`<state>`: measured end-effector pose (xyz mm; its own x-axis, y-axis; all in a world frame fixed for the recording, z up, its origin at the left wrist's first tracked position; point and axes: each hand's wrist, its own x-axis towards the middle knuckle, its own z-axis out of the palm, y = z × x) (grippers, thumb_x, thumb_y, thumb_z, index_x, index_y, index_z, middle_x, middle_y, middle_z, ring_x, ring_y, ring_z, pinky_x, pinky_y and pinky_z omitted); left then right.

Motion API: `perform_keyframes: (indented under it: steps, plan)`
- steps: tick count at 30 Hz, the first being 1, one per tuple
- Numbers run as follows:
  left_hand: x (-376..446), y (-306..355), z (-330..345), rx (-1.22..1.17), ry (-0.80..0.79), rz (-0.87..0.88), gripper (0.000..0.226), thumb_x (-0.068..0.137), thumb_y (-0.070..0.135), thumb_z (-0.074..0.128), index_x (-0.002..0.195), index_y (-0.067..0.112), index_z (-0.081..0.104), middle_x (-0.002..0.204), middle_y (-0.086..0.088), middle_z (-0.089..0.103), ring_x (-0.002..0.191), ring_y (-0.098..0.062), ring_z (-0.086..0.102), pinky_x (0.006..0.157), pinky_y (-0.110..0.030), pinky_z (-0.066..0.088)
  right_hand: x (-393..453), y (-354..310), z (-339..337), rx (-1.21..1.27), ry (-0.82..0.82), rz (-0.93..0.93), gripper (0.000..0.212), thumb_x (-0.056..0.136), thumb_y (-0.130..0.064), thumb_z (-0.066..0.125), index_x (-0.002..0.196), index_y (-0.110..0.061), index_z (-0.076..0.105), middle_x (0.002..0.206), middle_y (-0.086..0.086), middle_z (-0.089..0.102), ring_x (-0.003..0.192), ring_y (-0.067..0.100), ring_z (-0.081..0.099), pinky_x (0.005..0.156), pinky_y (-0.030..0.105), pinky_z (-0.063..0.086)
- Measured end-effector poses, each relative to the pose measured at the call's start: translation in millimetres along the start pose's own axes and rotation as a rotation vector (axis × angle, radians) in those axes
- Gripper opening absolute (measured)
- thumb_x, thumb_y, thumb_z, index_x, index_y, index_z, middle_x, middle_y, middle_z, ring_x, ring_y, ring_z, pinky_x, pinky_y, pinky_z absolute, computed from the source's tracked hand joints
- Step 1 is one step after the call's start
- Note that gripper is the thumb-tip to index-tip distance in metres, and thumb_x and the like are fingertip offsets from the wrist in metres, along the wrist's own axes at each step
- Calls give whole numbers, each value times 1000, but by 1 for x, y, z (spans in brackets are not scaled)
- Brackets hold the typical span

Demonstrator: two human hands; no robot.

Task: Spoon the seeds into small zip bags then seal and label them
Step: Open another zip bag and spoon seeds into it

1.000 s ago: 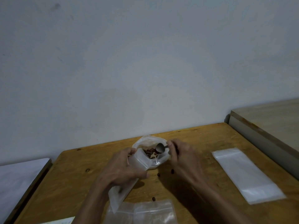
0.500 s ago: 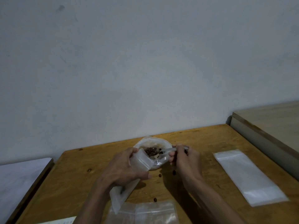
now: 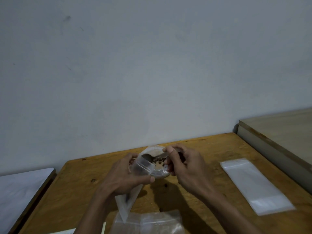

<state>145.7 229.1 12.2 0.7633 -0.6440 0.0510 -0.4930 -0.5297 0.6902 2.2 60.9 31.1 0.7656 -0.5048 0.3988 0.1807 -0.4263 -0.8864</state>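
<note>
**A:** Item one, my left hand (image 3: 125,176)?

**B:** It grips a small zip bag (image 3: 135,179) near the mouth, fingers and thumb curled round it. I judge the grip is high up so the opening stays spread and faces the spoon; the rest of the bag hangs down toward the table (image 3: 211,149).

**A:** Item two, right hand (image 3: 184,168)?

**B:** It pinches the handle of a metal spoon (image 3: 152,156), fingers curled. The bowl of the spoon reaches left, over the mouth of the held bag. I read that as the tipping step, though I cannot tell whether seeds are in the spoon.

**A:** Item three, the seeds?

**B:** The seeds (image 3: 159,159) sit as a dark heap in a clear container (image 3: 157,169) on the table, between and just behind the two hands. It is kept close, I think, so the spoon's trip is short.

**A:** Strays?

**B:** One loose seed (image 3: 166,185) lies on the table just in front of the container. Spillage looks like the risk here.

**A:** Stock?

**B:** A flat empty bag (image 3: 256,186) lies well apart to the right; more clear bags (image 3: 152,223) lie at the near edge, presumably waiting their turn. No label or pen that I can make out.
</note>
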Motion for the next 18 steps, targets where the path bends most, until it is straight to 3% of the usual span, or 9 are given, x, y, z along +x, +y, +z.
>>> perform_keyframes:
  steps: [4,7,11,13,18]
  plan:
    - [-2,1,-4,-53,16,1,104,44,69,87,135,33,50,121,17,59,105,0,57,83,-25,54,10,14,-5,-128,228,-85,21,103,-25,52,95,-19,69,65,-7,67,59,1,64,49,14,47]
    - [-3,-1,-6,-45,24,0,109,41,72,85,136,33,49,125,14,59,111,-6,57,90,-31,55,15,37,4,-277,157,25,20,104,-24,50,95,-22,68,69,-14,62,59,-4,59,53,10,45]
    - [-2,-3,-4,-29,11,9,98,55,58,92,138,33,46,125,16,55,108,-3,53,79,-16,46,5,62,26,-250,104,130,20,105,-27,47,93,-32,61,76,-16,63,69,-2,62,57,11,50]
    - [-1,-3,-2,-29,9,17,97,56,55,93,138,33,46,126,17,55,109,-3,52,78,-14,43,1,66,35,-181,124,231,29,105,-28,46,82,-25,64,74,-7,68,68,4,65,59,17,52]
    - [0,-2,1,-1,9,28,97,58,54,93,140,32,46,121,22,51,103,5,50,74,-9,40,-1,58,41,364,182,562,24,105,-17,49,93,-13,70,66,5,69,56,13,60,56,29,51]
